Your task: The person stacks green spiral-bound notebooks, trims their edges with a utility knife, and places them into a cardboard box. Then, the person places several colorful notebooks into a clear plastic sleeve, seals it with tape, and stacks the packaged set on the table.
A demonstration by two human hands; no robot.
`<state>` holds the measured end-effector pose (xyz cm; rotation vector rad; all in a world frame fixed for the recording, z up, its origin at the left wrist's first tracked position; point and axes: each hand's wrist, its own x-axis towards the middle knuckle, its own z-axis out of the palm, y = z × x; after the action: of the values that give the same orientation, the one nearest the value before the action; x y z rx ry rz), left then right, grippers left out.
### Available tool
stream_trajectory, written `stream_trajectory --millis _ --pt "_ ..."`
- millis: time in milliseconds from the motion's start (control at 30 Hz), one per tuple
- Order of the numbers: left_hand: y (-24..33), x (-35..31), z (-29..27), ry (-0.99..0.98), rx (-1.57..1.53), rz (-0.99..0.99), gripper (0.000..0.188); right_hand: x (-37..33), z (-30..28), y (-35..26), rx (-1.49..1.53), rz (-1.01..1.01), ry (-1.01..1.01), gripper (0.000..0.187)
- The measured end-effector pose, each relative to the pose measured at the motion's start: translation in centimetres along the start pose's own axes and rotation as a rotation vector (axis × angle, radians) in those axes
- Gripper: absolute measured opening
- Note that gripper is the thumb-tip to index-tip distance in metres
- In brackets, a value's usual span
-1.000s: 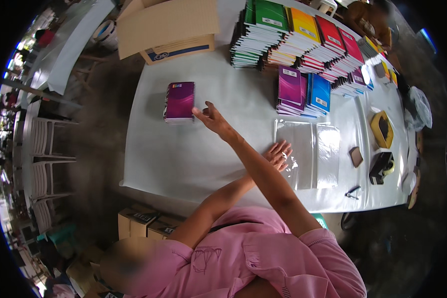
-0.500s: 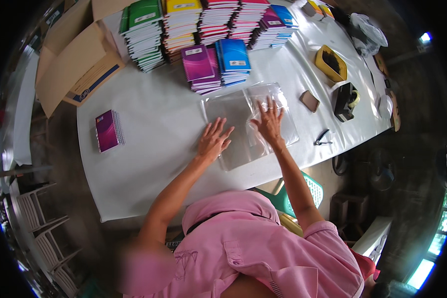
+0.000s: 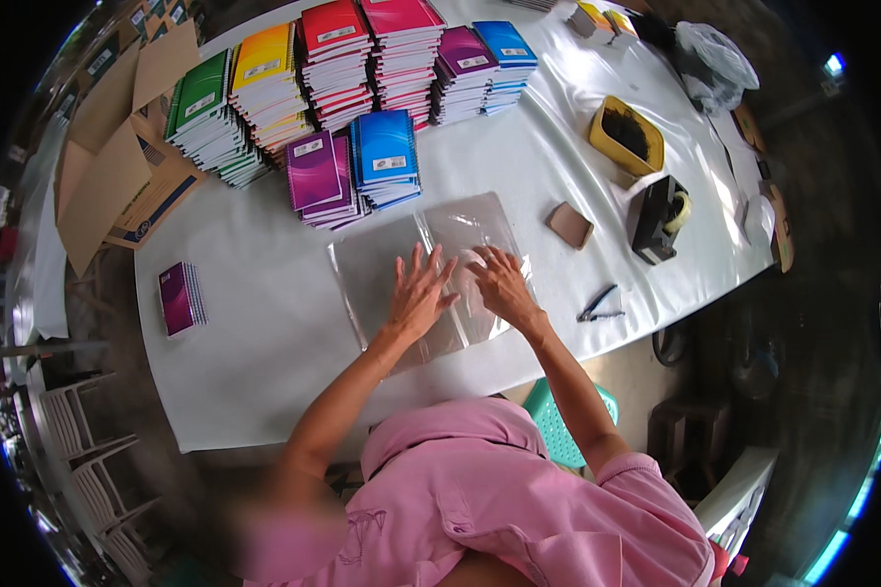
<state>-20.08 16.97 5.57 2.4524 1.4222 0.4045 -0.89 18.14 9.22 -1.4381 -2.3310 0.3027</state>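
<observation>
Clear plastic sleeves (image 3: 367, 269) lie flat on the table in two side-by-side parts, with a seam or edge between them. My left hand (image 3: 420, 296) rests on the plastic near that seam, fingers spread and nothing held. Just to its right, my right hand (image 3: 504, 292) touches the right part of the plastic, its fingers bent but somewhat apart. Its fingertips are partly hidden, and I see no fold of plastic lifted in them.
Stacks of coloured spiral notebooks (image 3: 335, 73) stand at the back, beside an open cardboard box (image 3: 157, 191). One purple notebook (image 3: 177, 299) lies at left. On the right are a yellow tub (image 3: 602, 157), a brown block (image 3: 570, 226), a tape dispenser (image 3: 653, 230) and small snips (image 3: 602, 305).
My right hand has drawn back toward me and its fingers have bent from a stretched, flat pose. My left hand stays spread on the plastic. The whole view has shifted.
</observation>
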Motion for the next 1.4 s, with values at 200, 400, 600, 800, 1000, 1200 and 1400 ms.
stream_trajectory --millis 200,400,600,800,1000,1200,1400 --pt "0.1 -0.6 1.6 0.001 0.009 -0.068 0.079 8.8 -0.7 3.5 0.595 0.155 0.054 0.025" --pt "1.2 -0.4 -5.5 0.145 -0.011 -0.262 0.071 23.1 -2.3 4.6 0.59 0.011 0.536 0.021" --pt "0.2 -1.3 -9.5 0.47 -0.288 -0.429 0.055 28.9 -6.6 12.8 -0.247 -0.216 0.464 0.05" --pt "2.0 8.6 -9.7 0.303 -1.484 -0.565 0.058 26.3 -10.9 12.3 -0.222 -0.336 0.477 0.03" --pt "1.3 16.6 -11.1 0.237 -2.638 -0.328 0.056 15.4 -14.9 2.6 -0.057 -0.418 0.183 0.029" --pt "-2.0 13.7 -11.9 0.437 -2.316 -0.458 0.027 27.4 -13.5 3.5 0.577 -0.18 0.419 0.032" --pt "-3.2 11.0 -16.0 0.48 -2.242 -0.359 0.034 40.6 -11.8 6.7 0.321 0.361 0.086 0.063"
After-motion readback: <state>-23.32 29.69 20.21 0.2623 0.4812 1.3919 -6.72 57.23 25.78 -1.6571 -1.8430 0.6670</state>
